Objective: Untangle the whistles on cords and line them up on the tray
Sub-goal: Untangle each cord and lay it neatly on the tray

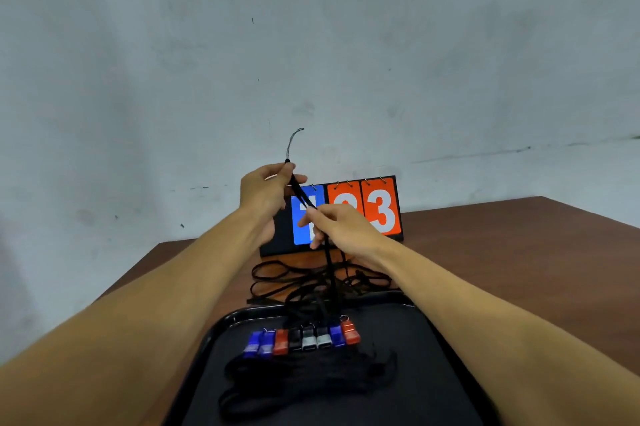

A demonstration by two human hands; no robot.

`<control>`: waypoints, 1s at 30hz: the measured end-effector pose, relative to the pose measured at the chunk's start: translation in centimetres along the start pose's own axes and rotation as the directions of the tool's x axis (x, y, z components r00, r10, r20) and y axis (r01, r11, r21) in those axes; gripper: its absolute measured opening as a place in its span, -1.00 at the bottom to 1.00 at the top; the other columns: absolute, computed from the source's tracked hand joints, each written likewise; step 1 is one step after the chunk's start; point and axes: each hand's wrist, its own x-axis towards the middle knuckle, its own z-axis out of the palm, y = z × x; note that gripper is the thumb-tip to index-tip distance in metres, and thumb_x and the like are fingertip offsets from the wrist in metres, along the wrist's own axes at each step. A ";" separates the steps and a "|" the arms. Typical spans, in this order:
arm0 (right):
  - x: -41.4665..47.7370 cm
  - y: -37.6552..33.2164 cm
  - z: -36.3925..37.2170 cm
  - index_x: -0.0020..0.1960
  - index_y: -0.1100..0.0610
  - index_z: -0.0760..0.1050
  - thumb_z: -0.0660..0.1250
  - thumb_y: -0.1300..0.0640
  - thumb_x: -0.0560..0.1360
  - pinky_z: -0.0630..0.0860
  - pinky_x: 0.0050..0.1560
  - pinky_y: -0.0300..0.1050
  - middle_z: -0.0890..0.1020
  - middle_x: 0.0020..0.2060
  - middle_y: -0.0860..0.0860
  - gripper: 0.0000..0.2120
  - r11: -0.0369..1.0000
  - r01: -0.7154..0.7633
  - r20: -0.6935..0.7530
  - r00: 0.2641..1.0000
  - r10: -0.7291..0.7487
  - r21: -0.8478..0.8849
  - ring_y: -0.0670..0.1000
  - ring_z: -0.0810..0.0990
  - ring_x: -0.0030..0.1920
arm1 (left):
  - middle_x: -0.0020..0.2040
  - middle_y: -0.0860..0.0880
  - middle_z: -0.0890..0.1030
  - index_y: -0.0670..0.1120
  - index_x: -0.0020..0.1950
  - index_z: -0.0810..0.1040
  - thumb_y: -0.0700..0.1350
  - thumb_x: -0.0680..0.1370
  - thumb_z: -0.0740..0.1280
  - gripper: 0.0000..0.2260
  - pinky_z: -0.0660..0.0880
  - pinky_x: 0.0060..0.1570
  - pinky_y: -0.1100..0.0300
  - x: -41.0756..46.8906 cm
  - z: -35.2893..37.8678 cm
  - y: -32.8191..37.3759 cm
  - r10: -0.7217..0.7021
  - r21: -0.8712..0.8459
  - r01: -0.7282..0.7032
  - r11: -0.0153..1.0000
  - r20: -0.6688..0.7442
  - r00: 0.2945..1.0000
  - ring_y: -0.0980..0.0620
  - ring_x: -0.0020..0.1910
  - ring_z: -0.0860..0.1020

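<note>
Several whistles (301,341), blue, red, black and silver, lie side by side in a row on the black tray (221,325). Their black cords (294,278) loop in a tangle on the table beyond the tray, and more dark cord is piled on the tray's near part. One black cord (329,270) is pulled taut upward from the row. My left hand (266,197) pinches it near its top, where a thin loop sticks up. My right hand (341,225) pinches the same cord lower down.
A flip scoreboard (379,207) with blue and orange number cards stands on the brown table (502,252) behind my hands. A grey wall rises behind it. The table's left edge runs close to the tray.
</note>
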 end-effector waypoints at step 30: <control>-0.3 6.6 -3.1 -0.06 0.05 0.57 0.33 -0.06 0.51 0.46 -0.05 -0.22 0.60 -0.11 -0.09 -0.82 0.866 -0.024 -0.156 0.986 -0.063 -0.499 -0.12 0.54 -0.08 | 0.01 -0.14 0.48 -0.24 0.20 0.43 -0.22 0.62 0.10 -0.78 0.35 -0.22 0.10 1.4 -9.1 -7.3 -0.057 0.641 0.203 0.740 -0.242 0.969 -0.08 -0.15 0.44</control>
